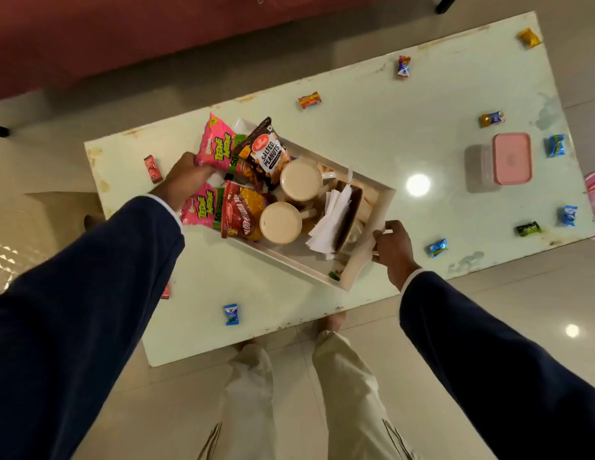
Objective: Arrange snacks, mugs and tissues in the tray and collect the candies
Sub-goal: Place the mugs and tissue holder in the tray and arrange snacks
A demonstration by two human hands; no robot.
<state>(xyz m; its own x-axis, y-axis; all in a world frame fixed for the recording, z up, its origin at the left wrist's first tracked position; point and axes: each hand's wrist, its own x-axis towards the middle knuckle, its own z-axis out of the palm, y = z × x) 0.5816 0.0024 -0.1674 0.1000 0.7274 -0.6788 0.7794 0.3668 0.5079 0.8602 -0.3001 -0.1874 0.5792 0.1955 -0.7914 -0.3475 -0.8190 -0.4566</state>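
Pale glass-topped table [372,134] under white rectangular wooden tray [387,197], loaded with snack packets, two cream mugs [301,179], white tissues [332,217]. Left hand [186,177] curled on tray's packet end, right hand [390,247] gripping opposite rim. Wrapped candies [309,100] scattered, uncollected. Risk if tilted: mugs sliding, overhanging pink packet [216,144] slipping off.

The tray [385,207] is sitting on the surface [372,127], left of centre. Snack packets [236,180] are filling its left end, two mugs [291,202] are standing in the middle, and tissues [331,224] are lying to their right. Candies [309,100] are lying scattered around the tray. A lidded box [511,158] is sitting far right.
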